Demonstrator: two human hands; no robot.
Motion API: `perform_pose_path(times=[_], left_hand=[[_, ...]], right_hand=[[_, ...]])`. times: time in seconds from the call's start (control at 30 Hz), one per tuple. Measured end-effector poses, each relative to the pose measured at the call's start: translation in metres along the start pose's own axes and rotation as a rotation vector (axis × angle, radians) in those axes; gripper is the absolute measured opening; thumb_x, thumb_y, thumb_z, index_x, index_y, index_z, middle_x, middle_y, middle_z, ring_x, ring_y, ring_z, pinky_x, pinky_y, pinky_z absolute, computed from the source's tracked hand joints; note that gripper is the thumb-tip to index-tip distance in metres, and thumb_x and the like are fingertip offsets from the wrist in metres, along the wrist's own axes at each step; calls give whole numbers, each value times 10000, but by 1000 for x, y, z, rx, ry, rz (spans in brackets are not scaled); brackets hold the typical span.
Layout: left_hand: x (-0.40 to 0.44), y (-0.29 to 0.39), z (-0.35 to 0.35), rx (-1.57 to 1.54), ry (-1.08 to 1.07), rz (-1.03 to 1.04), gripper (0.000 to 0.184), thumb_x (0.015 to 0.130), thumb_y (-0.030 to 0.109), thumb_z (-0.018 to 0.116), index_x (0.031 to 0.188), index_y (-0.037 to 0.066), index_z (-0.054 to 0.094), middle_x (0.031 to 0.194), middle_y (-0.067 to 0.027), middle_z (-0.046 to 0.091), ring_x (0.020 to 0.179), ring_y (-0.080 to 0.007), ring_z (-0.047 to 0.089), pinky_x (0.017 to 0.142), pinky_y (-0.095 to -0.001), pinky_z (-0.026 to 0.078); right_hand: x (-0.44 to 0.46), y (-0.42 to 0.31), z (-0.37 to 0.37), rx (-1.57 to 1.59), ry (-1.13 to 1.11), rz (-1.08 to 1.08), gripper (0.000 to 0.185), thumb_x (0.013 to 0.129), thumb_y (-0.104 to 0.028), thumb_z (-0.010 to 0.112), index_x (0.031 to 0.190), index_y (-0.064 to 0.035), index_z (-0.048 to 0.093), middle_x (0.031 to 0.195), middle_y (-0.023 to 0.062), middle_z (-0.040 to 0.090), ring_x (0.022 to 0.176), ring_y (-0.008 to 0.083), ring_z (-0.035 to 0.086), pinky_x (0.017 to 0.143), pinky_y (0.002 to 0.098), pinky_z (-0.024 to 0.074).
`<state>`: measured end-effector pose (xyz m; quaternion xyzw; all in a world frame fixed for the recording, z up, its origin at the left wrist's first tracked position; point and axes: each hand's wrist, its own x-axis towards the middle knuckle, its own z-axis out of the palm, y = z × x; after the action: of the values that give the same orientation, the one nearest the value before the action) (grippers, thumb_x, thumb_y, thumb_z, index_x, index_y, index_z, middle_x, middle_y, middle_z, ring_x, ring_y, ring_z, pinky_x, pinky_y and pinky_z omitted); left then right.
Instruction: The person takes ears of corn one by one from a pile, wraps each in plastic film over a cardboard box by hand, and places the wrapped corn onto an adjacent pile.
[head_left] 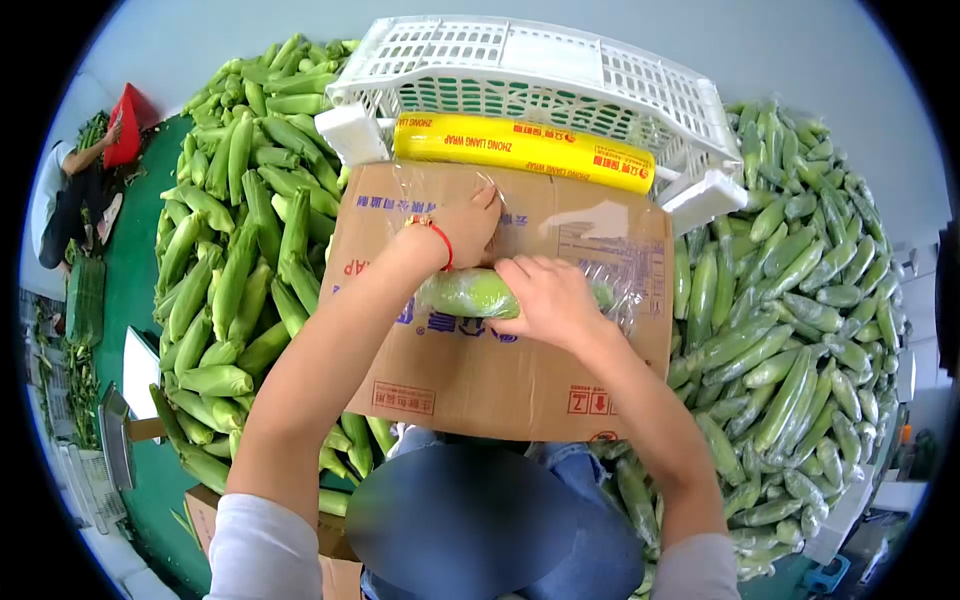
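Note:
Across the cardboard sheet (470, 385) lies a green ear of corn (465, 295) with clear film around it. My right hand (550, 300) is closed over the ear's middle and right part, thumb on the near side. Just beyond the ear, my left hand (470, 228), with a red bracelet at the wrist, has its fingers bent together on clear cling film (520, 225); the fingertips are partly hidden. The film stretches over the cardboard between the ear and a yellow roll of wrap (525, 150) at the back edge.
A white plastic crate (550, 60) stands behind the roll. Unwrapped corn (235, 260) is heaped at left, film-wrapped corn (790, 310) at right. Another person (65, 190) is at far left by a red container (130, 125). A cardboard box (200, 520) sits low at left.

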<state>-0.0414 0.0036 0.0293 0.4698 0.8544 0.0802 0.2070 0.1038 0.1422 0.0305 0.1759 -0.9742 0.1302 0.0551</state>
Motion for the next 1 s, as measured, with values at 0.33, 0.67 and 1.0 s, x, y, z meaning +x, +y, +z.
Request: perform_pose_path(times=[0.33, 0.67, 1.0], left_hand=[[-37, -3, -5, -382, 204, 18, 751, 775, 319, 733, 1375, -27, 445, 1498, -220, 344, 1374, -324, 370, 1116, -355, 338], [-91, 93, 31, -1943, 769, 442, 597, 860, 87, 605, 1425, 100, 415, 1356, -215, 487, 1162, -370, 565, 1027, -473, 422], [-124, 61, 73, -531, 940, -288, 270, 903, 13, 523, 1173, 21, 540, 1056, -109, 565, 988, -228, 584, 868, -354, 488]], right_hand=[[-125, -69, -60, 429, -650, 25, 687, 749, -598, 680, 1199, -95, 550, 927, 120, 676, 852, 302, 683, 642, 387, 545], [-77, -81, -10, 2931, -677, 292, 830, 903, -686, 404, 1394, -22, 318, 722, 162, 558, 476, 243, 541, 437, 345, 482], [-106, -56, -22, 1007, -166, 531, 772, 819, -335, 742, 1435, -122, 328, 883, 101, 584, 575, 188, 579, 499, 301, 492]])
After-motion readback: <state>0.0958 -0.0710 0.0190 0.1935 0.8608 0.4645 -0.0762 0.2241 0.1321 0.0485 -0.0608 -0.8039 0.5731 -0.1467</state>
